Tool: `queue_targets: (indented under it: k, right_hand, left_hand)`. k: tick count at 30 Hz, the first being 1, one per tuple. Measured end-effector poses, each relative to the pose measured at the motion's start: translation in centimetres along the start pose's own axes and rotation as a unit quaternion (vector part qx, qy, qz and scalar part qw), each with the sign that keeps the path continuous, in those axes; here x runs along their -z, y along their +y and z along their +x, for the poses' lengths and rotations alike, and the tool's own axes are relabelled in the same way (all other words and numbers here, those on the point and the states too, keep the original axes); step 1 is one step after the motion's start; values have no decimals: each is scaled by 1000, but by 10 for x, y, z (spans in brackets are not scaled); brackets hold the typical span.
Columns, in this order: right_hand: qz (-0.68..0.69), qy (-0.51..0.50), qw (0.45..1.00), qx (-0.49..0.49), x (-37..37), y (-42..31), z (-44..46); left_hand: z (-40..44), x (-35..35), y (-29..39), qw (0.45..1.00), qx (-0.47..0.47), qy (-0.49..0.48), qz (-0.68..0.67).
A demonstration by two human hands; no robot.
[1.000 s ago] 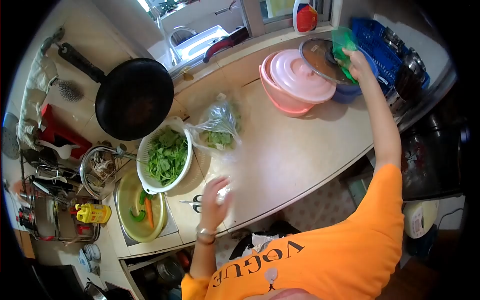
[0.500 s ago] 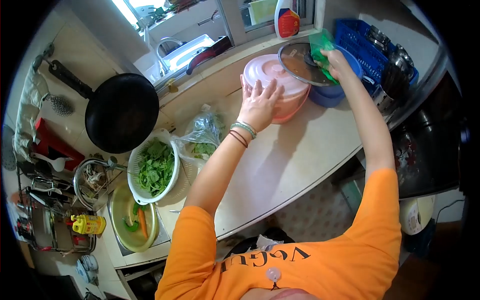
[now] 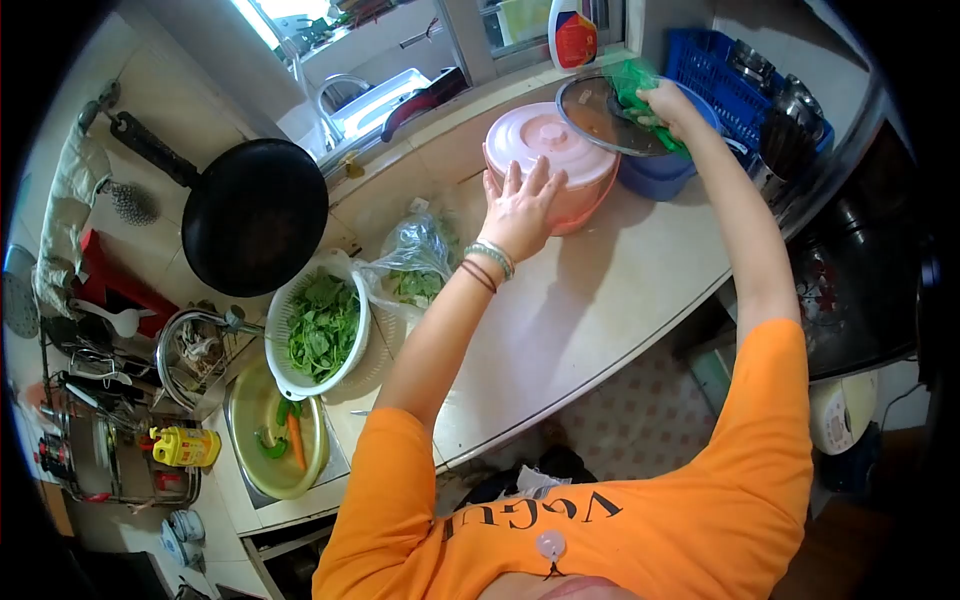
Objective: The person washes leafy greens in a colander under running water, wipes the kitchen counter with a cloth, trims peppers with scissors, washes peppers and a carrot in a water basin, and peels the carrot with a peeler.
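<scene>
Taking twelve o'clock as straight ahead of the person, I'm seeing the left hand (image 3: 520, 222) reaching to twelve, fingers spreading wide against the near side of the pink lidded bucket (image 3: 550, 140), perhaps steadying it. Between twelve and one, the right hand (image 3: 668, 103) is closing around bunched green material (image 3: 632, 82), cloth or plastic, I can't tell, above the glass lid (image 3: 595, 105). Whether it's also gripping the lid's knob is hidden from me. That lid is overlapping the blue basin (image 3: 650, 180), which is probably bearing its weight, its left rim reaching over the bucket's top.

At one, a blue rack (image 3: 700, 70) is hemming in the right hand's far side. At eleven, a clear bag (image 3: 420, 240) is sitting beside a white colander (image 3: 362, 335), whose slots are likely letting its leaves drain. The worktop (image 3: 620, 270) is stretching from the bucket towards the person, giving both forearms room, its front edge curving away towards two.
</scene>
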State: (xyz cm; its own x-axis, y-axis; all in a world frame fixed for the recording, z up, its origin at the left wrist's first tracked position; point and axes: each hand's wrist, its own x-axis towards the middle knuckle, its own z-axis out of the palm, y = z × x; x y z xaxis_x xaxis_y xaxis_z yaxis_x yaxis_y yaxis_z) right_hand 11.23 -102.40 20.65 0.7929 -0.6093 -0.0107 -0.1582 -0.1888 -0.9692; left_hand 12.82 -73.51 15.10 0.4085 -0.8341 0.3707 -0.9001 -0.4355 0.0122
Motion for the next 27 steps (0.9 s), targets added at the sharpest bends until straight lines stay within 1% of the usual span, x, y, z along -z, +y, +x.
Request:
queue_targets:
  k: [1, 2, 3, 4, 5, 6, 7, 8, 9, 10, 11, 12, 13, 14, 15, 16, 17, 19, 20, 21, 23, 24, 25, 26, 27]
  right_hand:
    - [5, 15, 1000, -2, -1, -1, -2]
    - [16, 56, 998, 11, -4, -3, -8]
    - [15, 57, 998, 11, -3, -4, -15]
    - [111, 86, 988, 60, 0, -2, -23]
    - [204, 114, 967, 103, 3, 5, -36]
    - [288, 119, 941, 133, 7, 12, -53]
    - [341, 106, 921, 155, 15, 25, -78]
    - [370, 116, 910, 147, 21, 41, -109]
    - [398, 131, 898, 132, 27, 64, -141]
    - [414, 131, 894, 111, 35, 98, -173]
    - [428, 138, 889, 82, 45, 137, -216]
    - [470, 193, 861, 13, 46, 180, -258]
    - [450, 236, 858, -74, 46, 220, -302]
    - [497, 298, 808, -109, 39, 251, -344]
    - [495, 291, 807, -141, 35, 275, -387]
    - [450, 279, 824, -201, 36, 307, -423]
    - [454, 301, 812, -209, 31, 317, -450]
    - [474, 258, 784, -306, 22, 335, -498]
    - [516, 227, 763, -318, 17, 361, -517]
    - [520, 240, 751, -328, 11, 365, -530]
    - [564, 311, 708, -290, -14, 358, -533]
    - [569, 318, 697, -299, -22, 354, -534]
    - [621, 309, 672, -260, -30, 353, -532]
    - [672, 299, 642, -216, -38, 359, -532]
    - [684, 304, 626, -218, -48, 387, -536]
  left_hand:
    - [5, 4, -3, 1000, 8, -30, -2]
    - [9, 8, -5, 1000, 7, -26, -1]
    - [11, 10, -6, 998, 23, -52, 4]
    - [8, 11, -5, 996, 39, -80, 8]
    - [-1, 9, -2, 995, 38, -88, 3]
    - [-15, 8, 2, 998, 36, -40, -22]
    - [-30, 8, 6, 998, 31, 7, -46]
    - [-51, 16, 18, 997, 26, 23, -69]
    - [-72, 25, 28, 997, 22, -5, -80]
    - [-95, 33, 37, 962, 11, -58, -266]
    - [-126, 34, 49, 886, 13, -119, -447]
    - [-156, 31, 59, 823, 16, -203, -530]
    - [-181, 27, 70, 749, 15, -277, -602]
    - [-214, 16, 83, 629, 73, -350, -690]
    - [-230, 17, 93, 642, 40, -408, -648]
    - [-248, 9, 102, 651, 9, -450, -611]
    - [-266, -7, 110, 658, -22, -490, -571]
    - [-293, -37, 124, 698, -55, -547, -459]
    - [-298, -46, 132, 659, 17, -620, -427]
    - [-318, -70, 133, 646, 13, -635, -423]
    - [-368, -123, 126, 694, -8, -607, -387]
    - [-364, -125, 129, 725, -41, -579, -371]
    - [-364, -130, 132, 718, -40, -593, -362]
    - [-362, -135, 132, 732, 3, -604, -315]
    - [-359, -142, 130, 744, 45, -611, -265]
